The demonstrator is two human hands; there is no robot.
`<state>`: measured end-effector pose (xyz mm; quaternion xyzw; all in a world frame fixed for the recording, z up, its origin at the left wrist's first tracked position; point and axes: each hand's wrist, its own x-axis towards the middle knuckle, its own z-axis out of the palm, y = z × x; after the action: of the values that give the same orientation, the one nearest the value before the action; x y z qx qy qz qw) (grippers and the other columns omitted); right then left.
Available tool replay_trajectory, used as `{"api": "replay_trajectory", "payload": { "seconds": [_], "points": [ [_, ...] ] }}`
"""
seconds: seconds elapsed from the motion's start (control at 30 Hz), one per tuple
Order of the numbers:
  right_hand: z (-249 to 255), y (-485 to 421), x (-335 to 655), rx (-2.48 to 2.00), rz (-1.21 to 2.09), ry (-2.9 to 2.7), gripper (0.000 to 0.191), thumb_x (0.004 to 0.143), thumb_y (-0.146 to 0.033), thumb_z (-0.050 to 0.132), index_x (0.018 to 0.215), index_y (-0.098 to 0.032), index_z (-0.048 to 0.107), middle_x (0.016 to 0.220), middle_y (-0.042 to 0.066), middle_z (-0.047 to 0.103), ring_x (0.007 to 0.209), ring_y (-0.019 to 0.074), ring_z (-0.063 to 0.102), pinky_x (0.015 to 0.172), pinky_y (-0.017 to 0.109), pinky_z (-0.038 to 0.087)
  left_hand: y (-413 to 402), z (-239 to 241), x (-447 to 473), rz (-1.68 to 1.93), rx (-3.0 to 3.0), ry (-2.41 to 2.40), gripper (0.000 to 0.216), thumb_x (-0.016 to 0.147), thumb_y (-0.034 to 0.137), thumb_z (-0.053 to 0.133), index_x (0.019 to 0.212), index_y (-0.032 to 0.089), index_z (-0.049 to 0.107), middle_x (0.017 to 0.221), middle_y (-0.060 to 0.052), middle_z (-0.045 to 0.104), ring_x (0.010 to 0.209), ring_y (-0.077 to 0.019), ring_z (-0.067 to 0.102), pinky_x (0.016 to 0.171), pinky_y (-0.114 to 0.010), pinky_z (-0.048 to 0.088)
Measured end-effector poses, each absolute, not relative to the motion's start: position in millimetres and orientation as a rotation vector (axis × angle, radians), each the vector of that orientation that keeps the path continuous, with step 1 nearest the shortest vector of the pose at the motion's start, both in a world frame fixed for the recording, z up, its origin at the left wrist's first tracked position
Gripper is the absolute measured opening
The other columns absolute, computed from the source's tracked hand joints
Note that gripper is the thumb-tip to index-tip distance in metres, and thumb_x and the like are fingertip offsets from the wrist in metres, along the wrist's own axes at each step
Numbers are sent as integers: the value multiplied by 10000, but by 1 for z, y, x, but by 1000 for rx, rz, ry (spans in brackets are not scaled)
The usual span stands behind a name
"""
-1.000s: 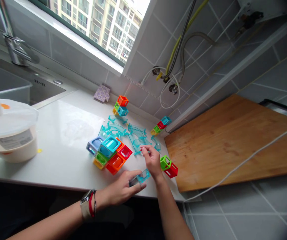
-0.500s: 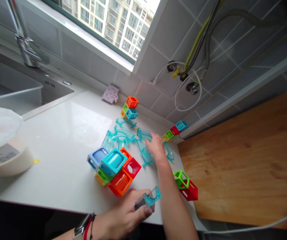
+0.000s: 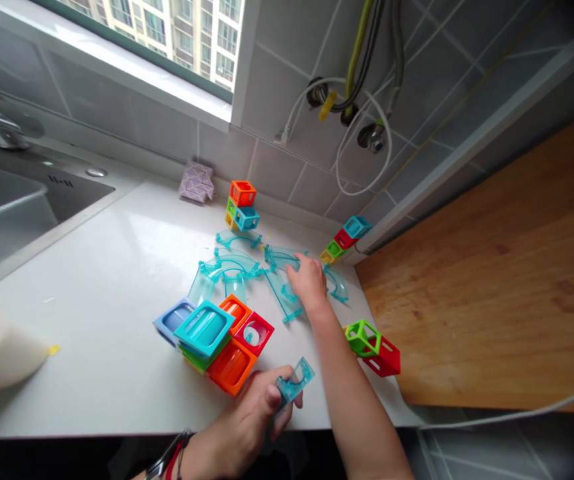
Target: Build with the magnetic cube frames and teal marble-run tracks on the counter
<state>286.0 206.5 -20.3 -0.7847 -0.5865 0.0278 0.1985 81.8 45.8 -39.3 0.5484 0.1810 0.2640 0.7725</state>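
Note:
My left hand (image 3: 261, 407), near the counter's front edge, grips a clear blue plastic track piece (image 3: 297, 380) between thumb and fingers. My right hand (image 3: 310, 280) reaches over several loose clear blue track pieces (image 3: 237, 260) on the counter. Its thumb and forefinger are apart beside a straight piece (image 3: 281, 255); whether they touch it I cannot tell. A cluster of coloured hollow blocks (image 3: 234, 363) stands left of my hands, with a turquoise block (image 3: 205, 327) at its top. To the right of my right forearm are a green block (image 3: 363, 338) and a red block (image 3: 387, 358).
Two small stacks of blocks stand at the back: one with an orange block (image 3: 243, 193) on top, one with a blue block (image 3: 357, 227). A purple patterned packet (image 3: 197, 183) leans by the wall. A sink (image 3: 77, 197) and a pale tub (image 3: 4, 353) are left, a wooden board (image 3: 491, 280) right.
The view has shifted right and closer. My left hand has turned the track piece it holds a little. My right hand stays over the same loose pieces.

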Motion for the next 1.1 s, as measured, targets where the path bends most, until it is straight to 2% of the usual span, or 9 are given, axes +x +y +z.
{"api": "replay_trajectory", "payload": {
  "seconds": [0.1,0.23,0.4,0.53,0.67,0.77,0.87,1.0,1.1],
  "points": [
    [-16,205,278,-2029,-39,-1642,312,980,-296,563,1225,-179,718,1232,121,736,1160,293,618,1007,381,468,47,-34,80,529,1260,396,888,849,917,201,957,136,611,638,12,468,577,-138,407,578,-281,326],
    [-7,198,259,-1725,-100,-1800,275,1028,-272,482,1111,-188,730,1088,90,749,1068,244,623,1008,324,448,47,-34,80,531,1267,391,886,857,911,198,969,134,609,640,14,458,575,-139,402,583,-288,322],
    [1,190,249,-1695,-17,-1924,218,1016,-301,532,930,-217,714,916,42,731,884,205,651,821,277,456,47,-34,79,515,1280,398,898,856,911,178,986,134,608,657,7,465,585,-140,410,575,-285,313],
    [10,182,258,-1922,59,-1922,304,999,-398,574,755,-235,656,774,20,702,720,191,627,677,288,401,47,-32,80,519,1278,391,890,857,910,186,991,138,608,637,19,448,564,-134,390,564,-283,308],
    [15,166,262,-2019,109,-1957,253,930,-474,664,826,-243,660,864,34,729,762,208,648,663,293,388,49,-25,80,505,1309,373,891,865,903,174,984,135,610,631,21,429,563,-133,372,557,-283,306],
    [10,155,264,-2097,108,-1980,147,870,-384,719,874,-250,662,932,35,720,787,214,647,659,297,385,51,-20,78,498,1324,363,872,875,894,186,977,139,610,657,12,439,582,-137,379,561,-281,309],
    [3,151,271,-2196,72,-1895,25,876,-252,653,862,-250,674,924,40,696,791,217,642,665,308,396,52,-20,78,500,1326,364,860,882,886,186,967,143,611,662,9,446,587,-137,385,575,-282,317],
    [0,154,276,-2192,-52,-1801,197,899,-168,592,1031,-226,727,1062,96,701,978,269,635,836,344,454,50,-26,80,509,1286,374,867,867,900,199,984,143,607,644,16,451,576,-135,391,584,-281,323],
    [-1,155,267,-2013,-56,-1867,239,978,-247,559,1149,-215,722,1157,100,710,1095,282,595,962,363,443,49,-30,80,524,1261,383,853,859,905,210,976,151,591,636,22,451,559,-130,382,576,-278,321]
  ]
}}
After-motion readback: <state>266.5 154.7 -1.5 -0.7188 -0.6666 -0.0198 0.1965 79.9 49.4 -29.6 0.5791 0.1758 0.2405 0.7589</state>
